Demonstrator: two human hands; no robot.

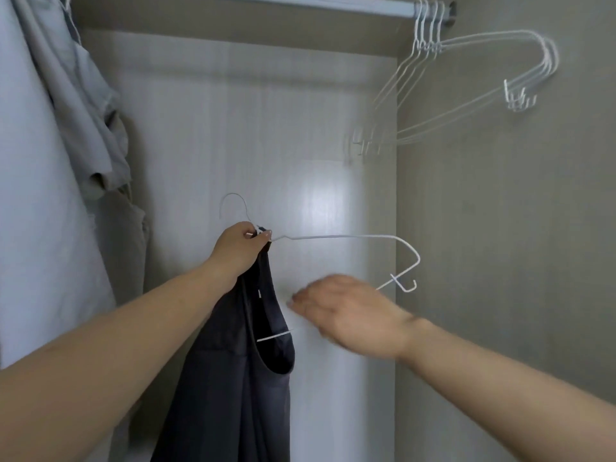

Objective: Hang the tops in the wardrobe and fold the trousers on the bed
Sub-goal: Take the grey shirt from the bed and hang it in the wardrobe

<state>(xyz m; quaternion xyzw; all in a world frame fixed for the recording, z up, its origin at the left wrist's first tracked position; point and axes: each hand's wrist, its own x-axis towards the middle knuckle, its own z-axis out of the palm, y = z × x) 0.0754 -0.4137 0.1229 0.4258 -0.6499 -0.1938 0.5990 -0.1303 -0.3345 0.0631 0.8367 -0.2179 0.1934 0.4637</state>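
My left hand (238, 248) grips the neck of a white wire hanger (346, 237) together with the strap of a dark grey sleeveless top (230, 378). The top hangs down from that hand, draped over the hanger's left side; a short piece of white wire shows through its armhole. The hanger's right arm sticks out bare. My right hand (346, 315) is blurred, just right of the top and below the hanger's bare arm, fingers loosely extended toward the fabric and holding nothing.
I face the inside of a wardrobe. Several empty white wire hangers (466, 78) hang from the rail (333, 3) at the top right. Light grey and beige garments (66, 111) hang at the left. The pale back panel (250, 128) lies straight ahead.
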